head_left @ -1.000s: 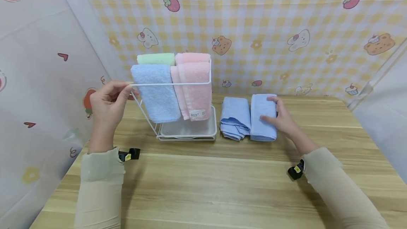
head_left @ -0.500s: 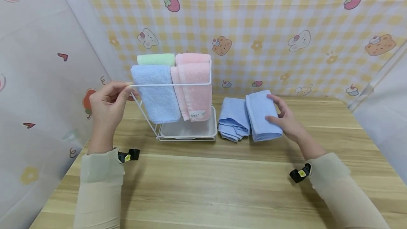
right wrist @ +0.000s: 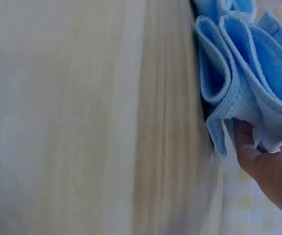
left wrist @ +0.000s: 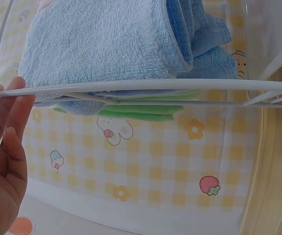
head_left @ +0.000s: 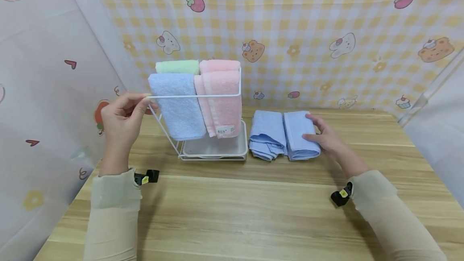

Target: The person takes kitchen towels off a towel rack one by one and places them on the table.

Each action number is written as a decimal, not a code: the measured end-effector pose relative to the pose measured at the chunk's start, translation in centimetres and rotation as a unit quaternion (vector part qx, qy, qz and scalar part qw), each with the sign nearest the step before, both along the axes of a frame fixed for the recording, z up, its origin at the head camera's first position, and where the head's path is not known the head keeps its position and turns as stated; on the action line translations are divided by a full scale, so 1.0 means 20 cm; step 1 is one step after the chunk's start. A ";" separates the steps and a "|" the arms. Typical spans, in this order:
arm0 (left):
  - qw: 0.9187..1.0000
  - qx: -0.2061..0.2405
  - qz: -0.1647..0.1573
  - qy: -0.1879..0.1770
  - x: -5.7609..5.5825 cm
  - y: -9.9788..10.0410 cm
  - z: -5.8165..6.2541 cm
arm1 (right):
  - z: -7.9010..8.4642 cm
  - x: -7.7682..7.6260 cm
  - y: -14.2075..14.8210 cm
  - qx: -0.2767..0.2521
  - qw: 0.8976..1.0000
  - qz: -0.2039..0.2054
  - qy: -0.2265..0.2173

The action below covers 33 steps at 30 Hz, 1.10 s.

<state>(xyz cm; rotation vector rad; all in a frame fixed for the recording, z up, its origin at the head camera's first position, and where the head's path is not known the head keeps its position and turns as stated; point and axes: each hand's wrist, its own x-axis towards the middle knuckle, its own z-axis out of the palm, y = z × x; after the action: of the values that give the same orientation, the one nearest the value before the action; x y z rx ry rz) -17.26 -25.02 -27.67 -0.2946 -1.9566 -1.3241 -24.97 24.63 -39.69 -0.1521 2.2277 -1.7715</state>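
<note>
My left hand (head_left: 123,118) pinches the top left corner of a white wire rack (head_left: 181,96) between thumb and fingers. Inside the rack stand a light blue towel (head_left: 177,112) and a pink towel (head_left: 222,106), with a green towel (head_left: 177,66) and another pink towel (head_left: 220,65) behind them. My right hand (head_left: 326,138) grips the right side of a folded blue towel (head_left: 299,132), thumb on the near part and fingers at the far edge. In the right wrist view this towel's folded layers (right wrist: 273,93) show, the thumb partly tucked beneath them.
Between the rack and the gripped towel lies a second folded blue towel (head_left: 267,126), its near end rumpled. A shallow white tray (head_left: 217,148) forms the rack's base. The wooden table (head_left: 232,212) meets a yellow checked backdrop (head_left: 290,79) behind and white sheets at both sides.
My right hand has raised and tilted the right-hand blue towel, then lowered it beside the other one, slightly to the right of before. My left hand has stayed on the rack.
</note>
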 end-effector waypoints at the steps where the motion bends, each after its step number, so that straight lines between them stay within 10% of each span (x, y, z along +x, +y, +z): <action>1: 1.000 0.002 -0.003 0.002 0.00 0.00 0.00 | 0.00 -0.01 0.00 0.012 1.000 0.006 0.005; 22: 1.000 -0.004 -0.009 0.000 0.00 0.01 0.00 | -0.01 -0.01 0.06 0.265 0.957 0.062 0.104; 33: 1.000 0.002 -0.019 0.013 0.00 0.00 0.00 | 0.19 -0.01 -0.11 0.175 0.966 0.009 0.188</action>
<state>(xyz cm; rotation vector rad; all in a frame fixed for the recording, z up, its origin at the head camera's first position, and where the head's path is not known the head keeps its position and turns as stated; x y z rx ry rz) -17.25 -25.12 -27.77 -0.3463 -1.9353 -1.3430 -25.24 22.47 -35.86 -0.4635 2.7525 -1.3974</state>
